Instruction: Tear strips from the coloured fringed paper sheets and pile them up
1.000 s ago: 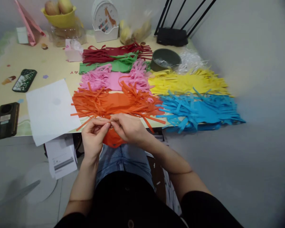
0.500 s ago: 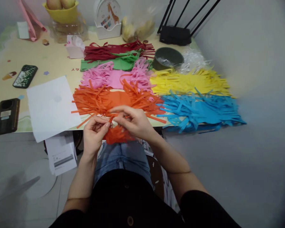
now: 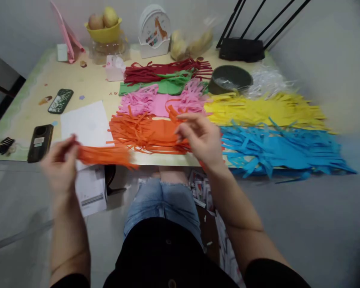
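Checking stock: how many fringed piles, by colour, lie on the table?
6: red pile at the back, then green pile, pink pile and orange pile towards the near edge; yellow pile right of pink, blue pile right of orange. Layers may hide more.

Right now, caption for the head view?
Left hand holds a blurred orange tassel by one end; right hand hovers near the orange fringed sheets.

Left hand (image 3: 60,162), orange tassel (image 3: 105,155) pinched; right hand (image 3: 203,138) apart
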Available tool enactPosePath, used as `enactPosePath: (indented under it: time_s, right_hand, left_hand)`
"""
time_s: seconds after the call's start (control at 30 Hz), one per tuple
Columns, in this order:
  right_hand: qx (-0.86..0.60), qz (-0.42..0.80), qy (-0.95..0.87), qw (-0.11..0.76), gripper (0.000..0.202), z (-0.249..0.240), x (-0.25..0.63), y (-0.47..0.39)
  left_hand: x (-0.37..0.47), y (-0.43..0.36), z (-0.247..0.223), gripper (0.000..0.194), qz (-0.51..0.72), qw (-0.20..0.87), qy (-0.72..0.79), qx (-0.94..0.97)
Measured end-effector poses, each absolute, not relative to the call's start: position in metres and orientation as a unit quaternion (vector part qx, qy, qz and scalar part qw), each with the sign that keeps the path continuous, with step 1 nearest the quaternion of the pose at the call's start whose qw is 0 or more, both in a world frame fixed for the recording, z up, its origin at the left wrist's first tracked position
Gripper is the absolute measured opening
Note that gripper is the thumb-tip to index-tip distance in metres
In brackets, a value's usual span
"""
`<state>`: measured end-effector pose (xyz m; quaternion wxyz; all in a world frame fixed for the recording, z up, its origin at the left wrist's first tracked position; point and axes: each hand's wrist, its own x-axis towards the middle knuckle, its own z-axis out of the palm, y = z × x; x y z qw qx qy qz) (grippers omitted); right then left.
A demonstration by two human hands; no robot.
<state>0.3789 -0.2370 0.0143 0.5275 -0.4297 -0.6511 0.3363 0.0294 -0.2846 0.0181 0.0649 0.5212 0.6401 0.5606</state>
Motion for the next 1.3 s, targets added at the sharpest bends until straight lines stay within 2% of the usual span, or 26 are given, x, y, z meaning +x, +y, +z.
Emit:
enactPosePath:
  time_s: [0.07, 0.13, 0.17, 0.23, 0.33, 0.43, 0.5, 0.6, 0.67, 0.73, 0.83, 0.97, 1.07, 1.17, 1.3]
  right_hand:
    - [-0.472, 0.183, -0.682, 0.528, 0.022, 0.009, 0.397, -0.215]
    - [-0.474, 0.096, -0.747, 0.456, 0.019, 0.001, 0.408, -0.197]
    - [-0.464, 0.086, -0.785, 0.402, 0.019, -0.004, 0.41, -0.19]
    - [-0.439, 0.106, -0.847, 0.28, 0.023, -0.012, 0.411, -0.182]
    - [-0.429, 0.145, -0.882, 0.13, 0.035, -0.02, 0.408, -0.179]
    - [-0.468, 0.143, -0.87, 0.062, 0.032, -0.022, 0.405, -0.18]
    - [-0.49, 0.138, -0.859, 0.042, 0.028, -0.021, 0.401, -0.18]
    - [-0.507, 0.134, -0.85, 0.035, 0.028, -0.022, 0.397, -0.177]
    - [-0.519, 0.133, -0.843, 0.039, 0.027, -0.022, 0.397, -0.174]
    - [-0.533, 0.136, -0.834, 0.047, 0.026, -0.02, 0.399, -0.171]
    - [-0.565, 0.125, -0.811, 0.083, 0.029, -0.015, 0.398, -0.177]
    - [-0.541, 0.177, -0.796, 0.207, 0.035, -0.013, 0.374, -0.198]
    - [-0.504, 0.262, -0.793, 0.22, 0.037, -0.023, 0.351, -0.2]
    - [-0.533, 0.292, -0.757, 0.24, 0.051, -0.033, 0.344, -0.183]
    - [-0.58, 0.349, -0.68, 0.279, 0.056, -0.04, 0.356, -0.16]
  left_hand:
    - [-0.03, -0.269, 0.028, 0.018, 0.495, -0.163, 0.684, 0.51]
    - [-0.071, -0.253, 0.025, 0.021, 0.36, -0.233, 0.692, 0.58]
    - [-0.082, -0.247, 0.02, 0.018, 0.312, -0.233, 0.687, 0.614]
    - [-0.085, -0.238, 0.004, 0.016, 0.228, -0.163, 0.67, 0.688]
    - [-0.047, -0.234, -0.012, 0.02, 0.221, -0.118, 0.641, 0.726]
    - [0.029, -0.231, -0.01, 0.026, 0.291, -0.08, 0.575, 0.76]
    - [0.09, -0.223, -0.005, 0.033, 0.288, -0.048, 0.522, 0.802]
    - [0.172, -0.202, -0.003, 0.043, 0.158, 0.07, 0.483, 0.859]
    - [0.203, -0.184, -0.007, 0.036, 0.076, 0.117, 0.509, 0.849]
    - [0.214, -0.165, -0.012, 0.025, 0.051, 0.131, 0.533, 0.834]
    - [0.205, -0.141, -0.015, 0.022, 0.061, 0.149, 0.552, 0.818]
    - [0.197, -0.128, -0.009, 0.02, 0.126, 0.177, 0.579, 0.786]
    - [0.195, -0.13, -0.006, 0.029, 0.224, 0.168, 0.604, 0.746]
    - [0.178, -0.133, -0.006, 0.037, 0.341, 0.147, 0.638, 0.675]
    - [0.128, -0.129, 0.01, 0.025, 0.491, 0.172, 0.653, 0.55]
